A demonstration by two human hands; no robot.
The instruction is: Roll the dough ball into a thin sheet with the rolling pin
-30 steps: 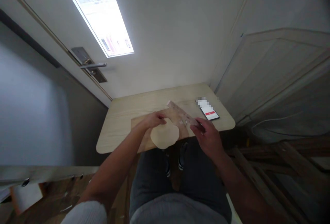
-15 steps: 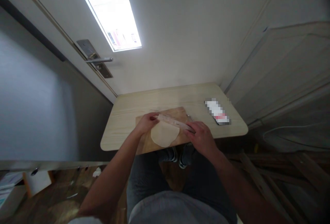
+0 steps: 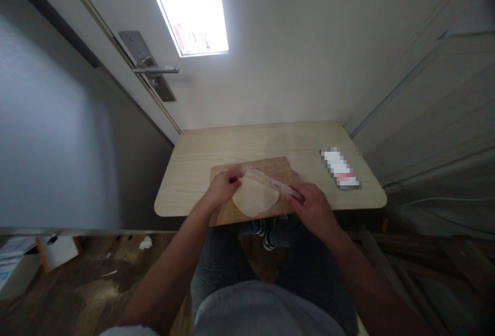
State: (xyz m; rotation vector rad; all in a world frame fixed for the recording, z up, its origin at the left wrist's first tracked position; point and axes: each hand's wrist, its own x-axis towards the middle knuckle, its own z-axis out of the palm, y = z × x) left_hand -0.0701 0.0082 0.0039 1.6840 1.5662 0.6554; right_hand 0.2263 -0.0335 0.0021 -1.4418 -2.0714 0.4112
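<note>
A thin, roughly round sheet of dough (image 3: 255, 198) lies on a wooden cutting board (image 3: 228, 216). A flour-dusted rolling pin (image 3: 266, 178) rests across the upper part of the dough, slanting down to the right. My left hand (image 3: 223, 187) is closed at the pin's left end, beside the dough's upper left edge; its fingertips partly hide what they grip. Around the pin's right end, my right hand (image 3: 314, 204) is wrapped, just right of the dough.
The board sits at the front edge of a small pale table (image 3: 185, 171). A phone (image 3: 340, 168), pixelated, lies on the right. Behind the table stands a white door with a lever handle (image 3: 154, 69). My legs are under the table edge.
The view has shifted, so table and board appear a little farther right and higher. Both hands remain at the rolling pin, which still lies across the dough's upper part.
</note>
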